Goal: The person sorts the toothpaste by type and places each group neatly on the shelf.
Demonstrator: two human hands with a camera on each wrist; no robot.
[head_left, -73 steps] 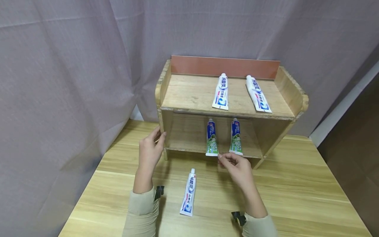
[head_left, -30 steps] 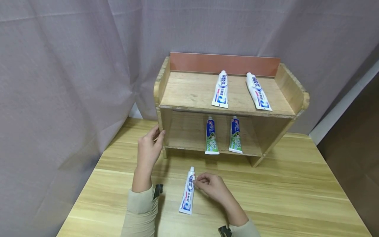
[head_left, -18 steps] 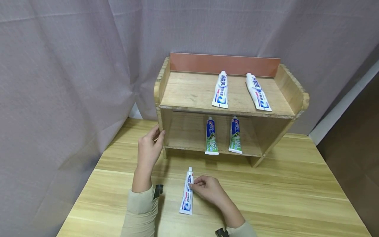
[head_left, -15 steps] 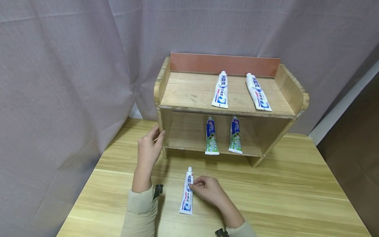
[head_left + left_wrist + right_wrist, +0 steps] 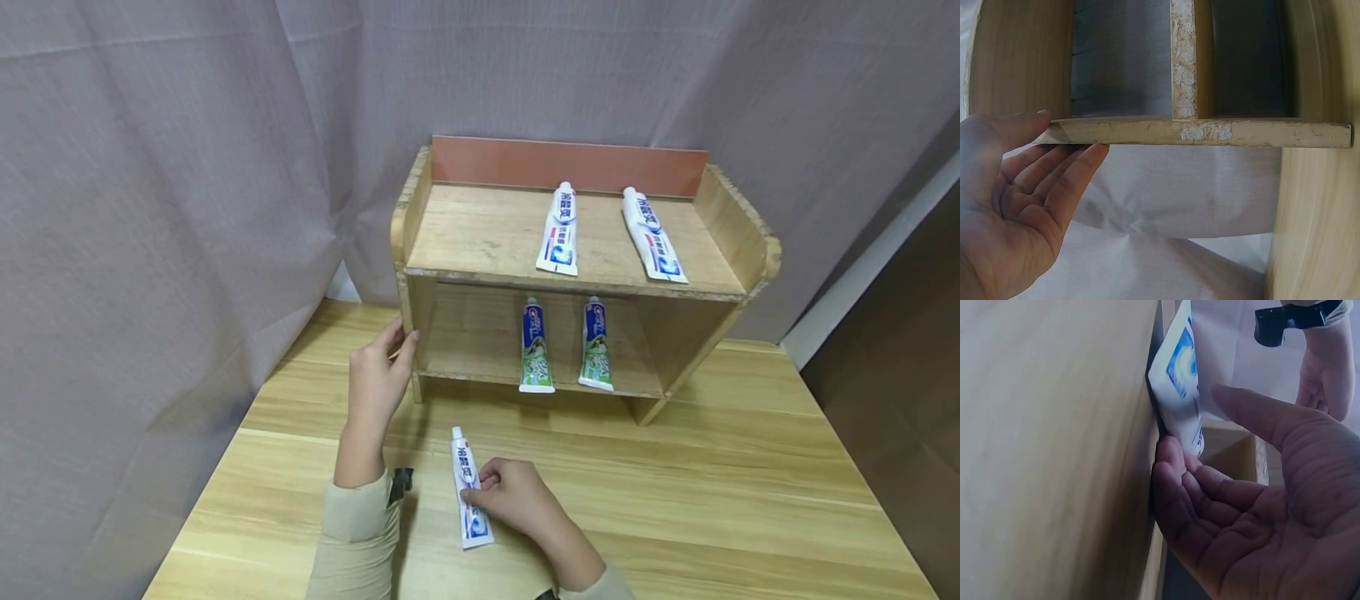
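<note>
In the head view a white toothpaste tube (image 5: 463, 467) with blue print lies on the table, cap pointing away. My right hand (image 5: 517, 497) has its thumb over the tube's middle and its curled fingers at the right edge. In the right wrist view the fingertips are low against the table beside the tube (image 5: 1179, 375), the thumb on its other side. My left hand (image 5: 377, 375) grips the left side panel of a two-tier wooden shelf (image 5: 487, 279). The left wrist view has the thumb on one face of that panel (image 5: 1147, 132) and the fingers on the other.
Two more white toothpaste tubes, a left one (image 5: 558, 229) and a right one (image 5: 654, 237), lie on the upper tier. On the lower tier lie two blue-green toothpaste tubes (image 5: 536, 346). A grey curtain (image 5: 187, 208) hangs behind the wooden table (image 5: 750, 500).
My right hand has moved from the lower tier down to the white tube on the table. The tube has turned, its cap end swinging left. My left hand stays on the shelf.
</note>
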